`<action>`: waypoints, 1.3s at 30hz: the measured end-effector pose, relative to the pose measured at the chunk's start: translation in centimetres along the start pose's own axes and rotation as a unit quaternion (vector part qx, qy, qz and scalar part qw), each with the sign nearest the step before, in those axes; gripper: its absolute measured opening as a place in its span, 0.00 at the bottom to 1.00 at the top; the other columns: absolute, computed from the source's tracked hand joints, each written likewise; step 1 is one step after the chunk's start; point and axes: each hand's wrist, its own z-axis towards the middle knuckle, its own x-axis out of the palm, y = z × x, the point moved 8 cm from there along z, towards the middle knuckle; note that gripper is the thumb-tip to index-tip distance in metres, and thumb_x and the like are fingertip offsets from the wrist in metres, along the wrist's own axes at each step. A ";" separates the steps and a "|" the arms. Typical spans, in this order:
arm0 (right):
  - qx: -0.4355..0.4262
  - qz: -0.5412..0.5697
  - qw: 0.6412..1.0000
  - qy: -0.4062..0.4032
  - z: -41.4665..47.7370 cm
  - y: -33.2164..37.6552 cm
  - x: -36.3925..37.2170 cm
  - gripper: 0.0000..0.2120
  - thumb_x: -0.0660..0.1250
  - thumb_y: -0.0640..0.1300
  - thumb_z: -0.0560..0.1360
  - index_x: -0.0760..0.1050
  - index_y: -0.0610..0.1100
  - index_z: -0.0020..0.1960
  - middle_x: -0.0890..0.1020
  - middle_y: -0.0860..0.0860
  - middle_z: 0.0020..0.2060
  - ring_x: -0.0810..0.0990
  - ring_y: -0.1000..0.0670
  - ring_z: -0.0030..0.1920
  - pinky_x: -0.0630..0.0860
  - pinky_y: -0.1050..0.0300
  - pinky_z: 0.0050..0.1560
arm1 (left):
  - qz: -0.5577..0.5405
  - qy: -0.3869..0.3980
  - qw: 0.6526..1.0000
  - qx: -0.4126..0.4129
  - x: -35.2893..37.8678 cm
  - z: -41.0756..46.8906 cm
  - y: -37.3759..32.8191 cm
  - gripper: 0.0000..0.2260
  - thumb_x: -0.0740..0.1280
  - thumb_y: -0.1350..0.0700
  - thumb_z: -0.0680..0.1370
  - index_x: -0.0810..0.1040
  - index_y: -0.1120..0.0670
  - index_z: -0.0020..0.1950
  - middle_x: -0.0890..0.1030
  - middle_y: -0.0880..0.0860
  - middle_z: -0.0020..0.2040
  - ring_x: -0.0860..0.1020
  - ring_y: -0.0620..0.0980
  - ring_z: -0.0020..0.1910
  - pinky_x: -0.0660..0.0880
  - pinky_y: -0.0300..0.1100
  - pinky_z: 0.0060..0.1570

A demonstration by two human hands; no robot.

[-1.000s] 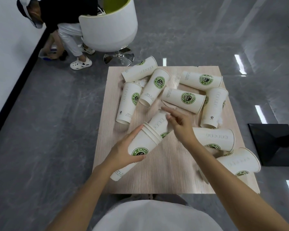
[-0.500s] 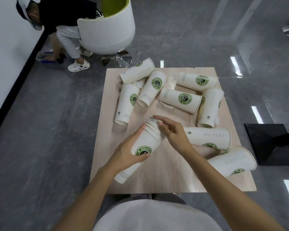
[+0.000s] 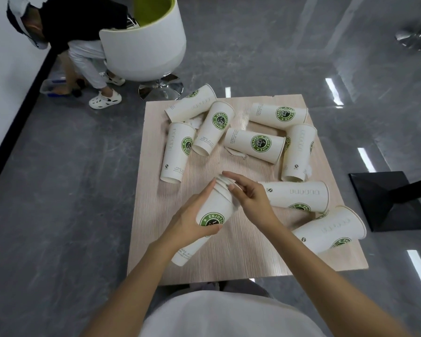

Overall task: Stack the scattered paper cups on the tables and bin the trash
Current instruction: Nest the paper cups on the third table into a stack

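Grey glossy floor [image 3: 58,190] surrounds wooden table [image 3: 229,259]; left hand [image 3: 192,222] grips nested cups [image 3: 212,212].

You see white cups [image 3: 254,147] printed with round green logos, lying on a pale wood-grain bench [image 3: 241,251], over a grey marbled floor [image 3: 71,190]; the chair [image 3: 144,45] is white, lime-green inside.

Matt paper cups [image 3: 254,146] on a pale wood-grain table [image 3: 229,259] — glossy grey stone-look floor [image 3: 58,215].

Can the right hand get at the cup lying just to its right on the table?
Probably yes: the right hand sits beside that lying cup with nothing between them, though its fingers are at the stack's rim.
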 end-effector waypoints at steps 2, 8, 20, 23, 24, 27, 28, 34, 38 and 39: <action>-0.004 0.003 1.000 -0.011 -0.2 -0.1 -0.5 0.14 0.62 0.36 0.79 0.75 0.40 0.64 0.76 0.69 0.30 0.75 0.65 0.38 0.68 0.72 0.43 | 0.014 0.001 1.000 0.008 0.3 0.4 -0.5 0.47 0.76 0.48 0.70 0.46 0.27 0.75 0.70 0.44 0.64 0.75 0.44 0.56 0.78 0.49 0.54; 0.009 0.034 0.997 -0.063 -0.7 -0.8 -3.5 0.12 0.63 0.38 0.79 0.78 0.43 0.61 0.70 0.59 0.25 0.68 0.57 0.32 0.67 0.66 0.40 | 0.015 0.022 0.999 0.031 1.5 1.3 -1.5 0.46 0.76 0.47 0.70 0.47 0.25 0.73 0.69 0.43 0.67 0.73 0.45 0.61 0.75 0.50 0.61; 0.076 -0.044 0.961 -0.263 -3.3 -5.2 -17.3 0.11 0.60 0.35 0.79 0.79 0.41 0.55 0.82 0.48 0.37 0.79 0.57 0.35 0.76 0.58 0.46 | 0.013 0.047 0.998 0.050 2.6 3.0 -2.4 0.46 0.77 0.49 0.70 0.49 0.24 0.73 0.69 0.43 0.68 0.72 0.44 0.63 0.73 0.50 0.63; 0.095 -0.092 0.943 -0.306 -4.1 -5.7 -19.7 0.11 0.60 0.36 0.78 0.79 0.44 0.54 0.82 0.47 0.41 0.79 0.55 0.40 0.73 0.58 0.48 | 0.009 0.046 0.998 0.048 2.6 3.4 -2.3 0.45 0.77 0.49 0.70 0.50 0.25 0.73 0.68 0.43 0.69 0.72 0.45 0.64 0.74 0.52 0.62; 0.102 -0.108 0.936 -0.319 -4.2 -5.9 -20.3 0.12 0.60 0.36 0.78 0.80 0.44 0.54 0.83 0.47 0.44 0.79 0.53 0.43 0.72 0.58 0.49 | 0.006 0.046 0.998 0.048 2.6 3.5 -2.3 0.45 0.77 0.49 0.70 0.50 0.25 0.74 0.68 0.43 0.70 0.72 0.45 0.64 0.74 0.53 0.62; 0.129 -0.153 0.918 -0.342 -4.2 -6.4 -21.5 0.11 0.60 0.38 0.78 0.80 0.44 0.56 0.82 0.46 0.53 0.77 0.52 0.49 0.69 0.60 0.51 | -0.005 0.045 0.998 0.049 2.4 3.7 -2.2 0.45 0.77 0.50 0.70 0.51 0.27 0.74 0.67 0.43 0.71 0.72 0.45 0.65 0.74 0.54 0.62; 0.137 -0.168 0.915 -0.341 -4.1 -6.5 -21.7 0.11 0.61 0.39 0.78 0.80 0.44 0.56 0.81 0.46 0.54 0.77 0.52 0.49 0.68 0.60 0.50 | -0.008 0.044 0.998 0.048 2.4 3.7 -2.1 0.45 0.77 0.50 0.70 0.51 0.27 0.75 0.67 0.42 0.71 0.73 0.45 0.64 0.75 0.54 0.62; 0.194 -0.163 0.919 -0.302 -3.1 -7.8 -21.1 0.11 0.61 0.41 0.78 0.79 0.45 0.58 0.79 0.48 0.48 0.76 0.49 0.46 0.72 0.56 0.49 | -0.011 0.036 0.999 0.038 2.0 3.6 -1.5 0.45 0.77 0.50 0.70 0.52 0.26 0.74 0.69 0.43 0.70 0.76 0.46 0.60 0.77 0.54 0.58; 0.191 -0.116 0.931 -0.290 -2.7 -8.7 -20.5 0.11 0.61 0.39 0.78 0.80 0.44 0.56 0.81 0.48 0.48 0.76 0.50 0.48 0.69 0.59 0.48 | -0.007 0.032 0.999 0.032 1.6 3.4 -0.8 0.45 0.77 0.51 0.70 0.52 0.26 0.74 0.70 0.43 0.69 0.77 0.45 0.58 0.78 0.52 0.57; 0.193 -0.102 0.932 -0.290 -2.6 -8.9 -20.4 0.11 0.62 0.38 0.78 0.80 0.44 0.56 0.81 0.48 0.49 0.76 0.51 0.48 0.69 0.58 0.48 | -0.006 0.031 0.999 0.030 1.5 3.3 -0.7 0.45 0.77 0.51 0.70 0.52 0.27 0.74 0.70 0.43 0.69 0.77 0.45 0.58 0.78 0.52 0.57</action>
